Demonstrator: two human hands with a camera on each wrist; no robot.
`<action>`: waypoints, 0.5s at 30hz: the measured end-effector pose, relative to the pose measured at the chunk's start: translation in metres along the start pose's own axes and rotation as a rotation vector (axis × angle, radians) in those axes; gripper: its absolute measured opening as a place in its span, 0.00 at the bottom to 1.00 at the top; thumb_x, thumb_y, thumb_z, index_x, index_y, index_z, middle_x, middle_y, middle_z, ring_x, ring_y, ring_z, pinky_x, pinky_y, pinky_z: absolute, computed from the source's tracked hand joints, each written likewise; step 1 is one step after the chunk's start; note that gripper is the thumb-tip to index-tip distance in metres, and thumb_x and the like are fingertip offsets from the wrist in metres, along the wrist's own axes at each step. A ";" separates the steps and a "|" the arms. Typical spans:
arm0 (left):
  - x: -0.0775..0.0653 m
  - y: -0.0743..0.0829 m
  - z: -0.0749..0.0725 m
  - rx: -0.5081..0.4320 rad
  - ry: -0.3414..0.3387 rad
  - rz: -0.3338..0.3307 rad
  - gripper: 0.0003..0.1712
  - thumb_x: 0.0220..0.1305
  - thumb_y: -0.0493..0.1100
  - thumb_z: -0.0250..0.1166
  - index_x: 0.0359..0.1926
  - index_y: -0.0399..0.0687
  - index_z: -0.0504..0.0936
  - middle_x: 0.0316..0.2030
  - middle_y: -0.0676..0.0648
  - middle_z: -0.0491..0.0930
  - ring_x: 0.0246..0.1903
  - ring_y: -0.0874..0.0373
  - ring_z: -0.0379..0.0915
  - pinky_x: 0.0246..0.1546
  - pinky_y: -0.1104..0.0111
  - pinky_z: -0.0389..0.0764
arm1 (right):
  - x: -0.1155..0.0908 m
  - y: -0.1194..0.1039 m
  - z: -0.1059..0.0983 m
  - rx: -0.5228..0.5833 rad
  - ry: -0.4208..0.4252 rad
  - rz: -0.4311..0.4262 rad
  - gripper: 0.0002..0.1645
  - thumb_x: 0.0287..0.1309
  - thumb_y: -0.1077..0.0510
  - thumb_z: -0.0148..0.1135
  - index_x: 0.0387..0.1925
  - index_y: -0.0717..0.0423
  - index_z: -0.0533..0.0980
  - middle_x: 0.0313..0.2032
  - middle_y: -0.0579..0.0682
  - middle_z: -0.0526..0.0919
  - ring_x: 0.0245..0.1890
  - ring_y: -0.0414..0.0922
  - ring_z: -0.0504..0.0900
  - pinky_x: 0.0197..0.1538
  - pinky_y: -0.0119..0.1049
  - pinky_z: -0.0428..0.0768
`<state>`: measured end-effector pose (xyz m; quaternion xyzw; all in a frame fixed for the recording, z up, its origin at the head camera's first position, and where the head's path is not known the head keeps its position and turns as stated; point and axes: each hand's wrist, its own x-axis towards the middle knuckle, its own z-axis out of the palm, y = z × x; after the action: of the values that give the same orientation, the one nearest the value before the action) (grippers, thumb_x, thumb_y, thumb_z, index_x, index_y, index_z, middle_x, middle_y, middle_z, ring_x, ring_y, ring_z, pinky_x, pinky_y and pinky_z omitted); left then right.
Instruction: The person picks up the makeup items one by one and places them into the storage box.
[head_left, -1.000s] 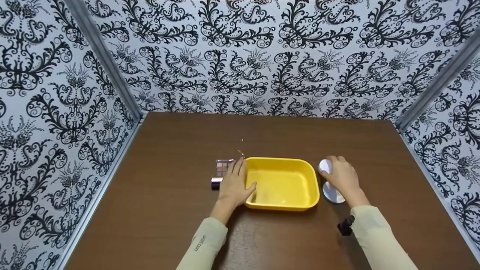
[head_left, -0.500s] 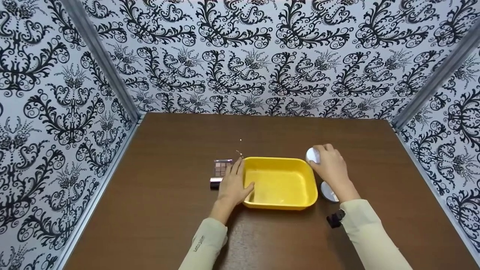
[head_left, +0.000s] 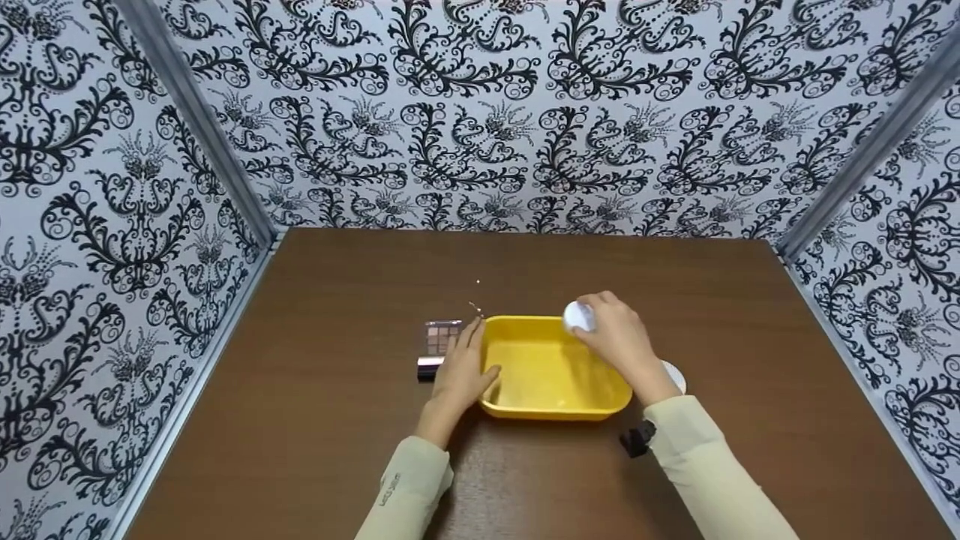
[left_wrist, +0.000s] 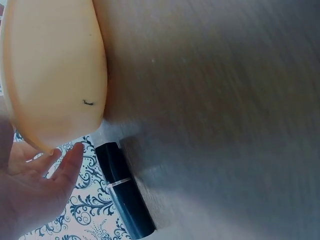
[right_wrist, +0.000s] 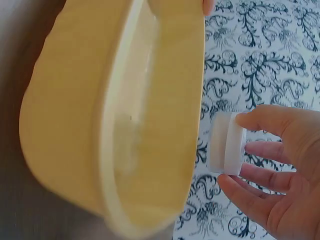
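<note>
A small white lidded jar (head_left: 579,318) is in my right hand (head_left: 616,336), over the far right part of the yellow tub (head_left: 555,414). In the right wrist view thumb and fingers grip the jar (right_wrist: 227,145) around its sides. My left hand (head_left: 459,375) rests at the tub's left rim, fingers extended along it and thumb over the inside. Beside that hand lie an eyeshadow palette (head_left: 441,336) and a black tube with a silver ring (left_wrist: 122,187), both partly covered in the head view. A white round item (head_left: 674,377) peeks out behind my right wrist.
A thin chain-like piece (head_left: 475,307) lies on the brown table (head_left: 337,300) behind the tub's left corner, with a tiny white speck (head_left: 478,281) beyond it. Patterned walls (head_left: 487,135) enclose the back and sides. A black device (head_left: 637,439) sits at the right wrist.
My right hand has lifted the white jar and carried it leftward, from beside the tub to over it. The left hand stays at the left rim.
</note>
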<state>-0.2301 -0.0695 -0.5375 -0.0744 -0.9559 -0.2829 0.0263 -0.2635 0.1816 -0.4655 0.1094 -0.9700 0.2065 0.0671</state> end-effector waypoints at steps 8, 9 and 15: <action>-0.005 -0.005 -0.002 -0.102 0.037 -0.001 0.46 0.59 0.41 0.72 0.74 0.41 0.60 0.73 0.38 0.63 0.70 0.38 0.63 0.71 0.50 0.67 | 0.000 -0.019 0.014 0.004 -0.034 -0.025 0.29 0.53 0.51 0.74 0.55 0.58 0.79 0.53 0.60 0.80 0.48 0.59 0.82 0.54 0.55 0.81; -0.005 -0.005 -0.003 -0.122 0.037 -0.009 0.46 0.59 0.41 0.72 0.74 0.41 0.60 0.73 0.38 0.63 0.70 0.39 0.63 0.71 0.50 0.66 | 0.000 -0.021 0.016 0.008 -0.036 -0.028 0.29 0.53 0.51 0.74 0.55 0.58 0.79 0.52 0.60 0.81 0.47 0.59 0.82 0.54 0.55 0.81; -0.012 -0.006 -0.009 -0.273 0.020 -0.063 0.43 0.61 0.39 0.70 0.74 0.40 0.61 0.71 0.34 0.65 0.69 0.38 0.64 0.71 0.48 0.65 | -0.001 -0.030 0.022 0.009 -0.050 -0.041 0.29 0.53 0.51 0.74 0.56 0.56 0.79 0.53 0.59 0.81 0.48 0.58 0.82 0.55 0.54 0.81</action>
<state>-0.2194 -0.0810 -0.5345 -0.0446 -0.9100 -0.4118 0.0166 -0.2574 0.1459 -0.4743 0.1349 -0.9679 0.2068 0.0464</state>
